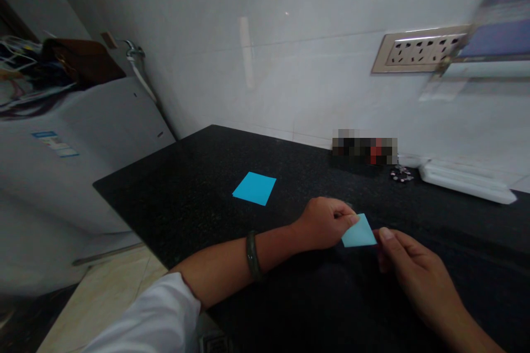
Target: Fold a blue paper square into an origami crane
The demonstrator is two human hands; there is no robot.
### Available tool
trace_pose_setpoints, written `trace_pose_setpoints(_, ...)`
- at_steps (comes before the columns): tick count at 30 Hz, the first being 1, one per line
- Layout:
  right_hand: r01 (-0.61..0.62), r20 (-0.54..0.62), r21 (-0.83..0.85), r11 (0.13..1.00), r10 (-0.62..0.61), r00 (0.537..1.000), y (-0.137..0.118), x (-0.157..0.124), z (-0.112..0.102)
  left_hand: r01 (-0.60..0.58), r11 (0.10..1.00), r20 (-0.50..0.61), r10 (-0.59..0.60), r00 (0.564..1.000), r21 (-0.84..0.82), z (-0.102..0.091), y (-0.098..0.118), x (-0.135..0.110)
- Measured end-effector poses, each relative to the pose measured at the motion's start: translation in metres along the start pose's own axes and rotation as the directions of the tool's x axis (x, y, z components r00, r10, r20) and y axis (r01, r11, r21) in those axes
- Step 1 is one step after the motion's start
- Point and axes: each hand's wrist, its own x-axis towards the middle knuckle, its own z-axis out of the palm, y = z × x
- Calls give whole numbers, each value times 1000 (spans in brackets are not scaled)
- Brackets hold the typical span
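A small folded piece of light blue paper (358,234) is held just above the black countertop (186,193). My left hand (323,223) pinches its left edge between thumb and fingers. My right hand (414,267) pinches its right corner with thumb and forefinger. A dark bangle sits on my left wrist. A second, flat square sheet of brighter blue paper (254,188) lies on the counter farther back and to the left, apart from both hands.
A white tiled wall with a socket panel (418,51) rises behind the counter. A dark object (364,153), a small trinket (401,175) and a white flat item (466,182) line the back right. A white appliance (83,149) stands left of the counter edge.
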Motion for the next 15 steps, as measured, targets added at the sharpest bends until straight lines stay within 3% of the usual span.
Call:
trace_pose_setpoints(5, -18, -39, -1, 1000, 18, 999, -6, -3, 3, -26, 999, -13, 26, 1000, -24, 1, -1, 1)
trace_pose_setpoints(11, -100, 50, 34, 994, 99, 994, -5, -2, 0, -1, 999, -49, -2, 999, -51, 2, -2, 1)
trace_pose_setpoints(15, -81, 46, 30, 996, 79, 996, -3, -1, -1, 27, 998, -46, -30, 999, -64, 1, 0, 0)
